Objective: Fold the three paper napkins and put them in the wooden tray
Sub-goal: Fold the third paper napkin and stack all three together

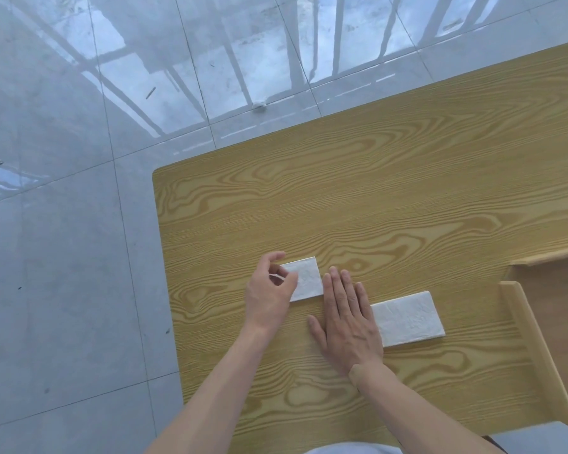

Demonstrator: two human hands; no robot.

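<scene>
A small folded white napkin (307, 278) lies on the wooden table. My left hand (269, 290) curls over its left end, thumb and fingers touching the edge. Flat on the table just right of that napkin lies my right hand (346, 319), fingers spread and together pointing away from me. A longer folded white napkin (407, 317) lies to the right, its left end under my right hand's edge. The wooden tray (522, 335) stands at the right border, only partly in view. A third napkin is not visible.
The table (374, 198) has its left edge and far corner near my hands. Beyond it is a glossy grey tiled floor (79, 224) with window reflections. A grey-blue garment edge shows at the bottom.
</scene>
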